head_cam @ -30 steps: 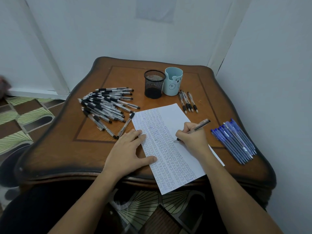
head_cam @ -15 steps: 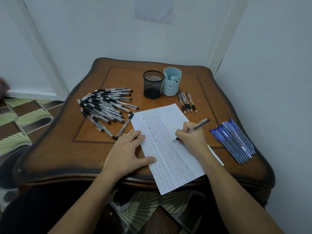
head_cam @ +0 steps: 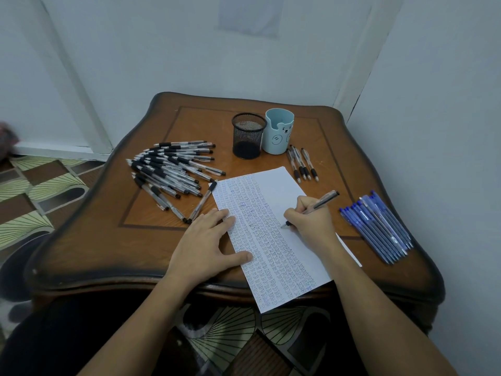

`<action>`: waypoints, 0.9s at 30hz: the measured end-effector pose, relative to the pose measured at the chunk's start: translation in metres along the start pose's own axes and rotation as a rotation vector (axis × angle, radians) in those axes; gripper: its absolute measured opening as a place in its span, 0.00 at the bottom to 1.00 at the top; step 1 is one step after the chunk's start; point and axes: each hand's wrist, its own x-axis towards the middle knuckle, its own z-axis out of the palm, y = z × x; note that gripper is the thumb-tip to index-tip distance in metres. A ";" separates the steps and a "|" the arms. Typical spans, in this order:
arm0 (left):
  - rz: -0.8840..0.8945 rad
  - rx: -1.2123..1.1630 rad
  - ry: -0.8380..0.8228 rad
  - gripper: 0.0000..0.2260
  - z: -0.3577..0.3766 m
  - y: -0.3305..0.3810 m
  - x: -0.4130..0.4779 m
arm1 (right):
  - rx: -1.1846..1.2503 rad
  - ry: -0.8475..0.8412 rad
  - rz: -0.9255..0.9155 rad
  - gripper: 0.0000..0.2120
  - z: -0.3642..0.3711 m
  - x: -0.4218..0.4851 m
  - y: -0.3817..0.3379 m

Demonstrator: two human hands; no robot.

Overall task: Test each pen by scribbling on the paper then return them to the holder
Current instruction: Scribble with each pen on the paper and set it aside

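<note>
Head view: paper densely scribbled; right hand grips pen.

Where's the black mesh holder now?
Head view: the mesh holder stands near the far edge of the table, just left of the blue bear cup.

You have one view only: your head-worn wide-angle camera looks forward and steeply down from over the near edge of the table, close in, reaching the walls behind.
</note>
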 end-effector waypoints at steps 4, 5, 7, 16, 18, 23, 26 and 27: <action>0.003 0.003 0.001 0.54 -0.001 0.000 0.001 | -0.021 -0.002 0.008 0.19 -0.001 0.001 0.000; 0.003 0.007 -0.001 0.53 -0.001 0.001 0.001 | -0.015 0.008 0.010 0.19 -0.001 0.001 0.001; 0.004 0.007 -0.002 0.52 -0.002 0.001 0.001 | 0.003 0.018 0.011 0.19 -0.001 0.001 0.001; 0.014 0.013 0.002 0.53 -0.001 0.000 0.001 | -0.024 0.023 -0.020 0.17 -0.001 0.000 0.001; 0.013 0.006 0.011 0.53 -0.001 -0.001 0.000 | -0.034 0.018 -0.026 0.17 0.000 0.000 0.001; 0.019 0.011 0.024 0.49 -0.001 0.001 0.000 | -0.056 0.009 -0.043 0.16 -0.002 -0.001 0.000; 0.020 0.012 0.023 0.49 -0.002 0.001 0.000 | -0.032 0.010 -0.026 0.19 -0.002 0.000 0.000; 0.020 0.011 0.024 0.49 -0.002 0.000 0.000 | -0.013 0.023 -0.023 0.20 -0.002 0.001 0.001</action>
